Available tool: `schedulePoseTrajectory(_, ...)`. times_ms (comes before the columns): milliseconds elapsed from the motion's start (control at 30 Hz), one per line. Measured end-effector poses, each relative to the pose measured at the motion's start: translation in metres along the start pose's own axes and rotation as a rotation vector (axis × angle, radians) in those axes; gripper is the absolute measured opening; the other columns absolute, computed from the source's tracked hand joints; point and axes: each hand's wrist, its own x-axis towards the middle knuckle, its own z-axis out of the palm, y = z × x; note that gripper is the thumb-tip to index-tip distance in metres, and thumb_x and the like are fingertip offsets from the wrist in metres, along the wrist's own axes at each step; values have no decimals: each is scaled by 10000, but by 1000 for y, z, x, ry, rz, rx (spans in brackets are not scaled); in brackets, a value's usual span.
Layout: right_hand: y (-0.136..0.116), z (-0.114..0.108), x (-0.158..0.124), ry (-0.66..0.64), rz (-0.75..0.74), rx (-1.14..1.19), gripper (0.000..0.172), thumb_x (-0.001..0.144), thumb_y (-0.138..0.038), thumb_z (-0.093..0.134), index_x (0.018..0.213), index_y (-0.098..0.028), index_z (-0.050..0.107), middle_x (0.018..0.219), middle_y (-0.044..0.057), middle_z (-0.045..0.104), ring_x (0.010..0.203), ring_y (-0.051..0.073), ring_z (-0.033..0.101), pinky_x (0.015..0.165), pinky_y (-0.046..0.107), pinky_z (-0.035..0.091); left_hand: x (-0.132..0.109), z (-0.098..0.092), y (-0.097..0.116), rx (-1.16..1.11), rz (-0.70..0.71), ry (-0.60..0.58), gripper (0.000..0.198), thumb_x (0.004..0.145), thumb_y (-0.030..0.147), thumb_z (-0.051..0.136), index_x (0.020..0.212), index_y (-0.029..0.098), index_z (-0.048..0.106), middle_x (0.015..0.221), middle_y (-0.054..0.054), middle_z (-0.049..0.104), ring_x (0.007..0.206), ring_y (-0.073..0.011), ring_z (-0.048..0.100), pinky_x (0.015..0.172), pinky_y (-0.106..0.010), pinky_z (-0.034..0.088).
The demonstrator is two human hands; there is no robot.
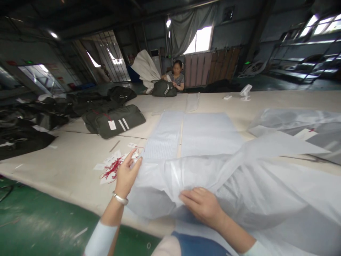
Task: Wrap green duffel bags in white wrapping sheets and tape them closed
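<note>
A large translucent white plastic bag (239, 177) lies rumpled across the near part of the big beige table (66, 160). My left hand (126, 176), with a bracelet on the wrist, grips the bag's left edge between thumb and fingers. My right hand (204, 206) rests on the bag near its lower middle, fingers curled and pinching a fold of the plastic. Flat sheets of the same plastic (191, 133) lie stacked just beyond.
White tags with red strings (113, 167) lie left of my left hand. A dark green duffel bag (114, 121) sits on the table farther left, with more dark bags (32, 121) behind. Another person (174, 76) works on a bag at the far side.
</note>
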Motion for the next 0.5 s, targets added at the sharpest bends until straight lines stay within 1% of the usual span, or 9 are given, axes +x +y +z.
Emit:
schedulePoseTrajectory(67,2,0,0,3,-11,8,204,940,-163,516,1107,-170,633,1021,57,713,717,163,565,615,314,413,-9,-13,-13,25,-15,30,552,796,499,655,1302,291,583,1239,-42,644,1146,-230,599,958,-312,469)
schedulePoseTrajectory(133,3,0,0,9,-22,15,212,939,-162,515,1114,-167,633,1022,59,713,719,162,568,614,314,421,-15,-23,-30,30,-50,50,541,791,519,652,1280,293,600,1271,-45,629,1150,-240,596,982,-337,461)
schedulePoseTrajectory(233,3,-1,1,19,-36,5,213,941,-172,509,1110,-169,639,1004,61,715,715,157,573,601,308,427,-22,-32,-55,89,-99,54,577,769,546,660,1275,273,603,1162,-52,675,1094,-241,618,951,-344,482)
schedulePoseTrajectory(300,2,-2,2,23,-47,-11,218,942,-173,500,1108,-173,642,991,61,715,708,156,572,591,307,428,-26,-37,-68,197,-97,55,587,778,550,647,1282,252,596,1051,-53,698,981,-229,651,904,-344,506)
schedulePoseTrajectory(367,2,-3,3,20,-55,-26,225,940,-163,494,1109,-173,642,991,59,715,709,159,572,590,310,433,-31,-41,-74,349,-37,55,569,819,521,615,1309,235,568,1028,-58,696,833,-210,663,868,-364,522)
schedulePoseTrajectory(400,1,-3,3,14,-56,-33,225,939,-158,494,1108,-172,643,996,57,715,714,161,572,593,312,435,-35,-42,-73,433,23,73,540,846,492,593,1318,231,558,1079,-73,685,812,-211,661,879,-385,519)
schedulePoseTrajectory(433,1,-3,3,6,-57,-39,222,939,-156,497,1106,-170,643,1002,56,714,720,162,572,597,312,436,-40,-42,-70,508,106,105,503,875,457,569,1322,227,552,1164,-95,661,857,-227,661,915,-412,504)
schedulePoseTrajectory(500,0,-4,3,-7,-58,-51,214,939,-152,503,1097,-167,646,1005,55,714,723,162,569,597,310,430,-52,-35,-54,578,326,168,442,920,380,527,1335,227,536,1320,-119,582,1074,-267,619,1026,-449,438)
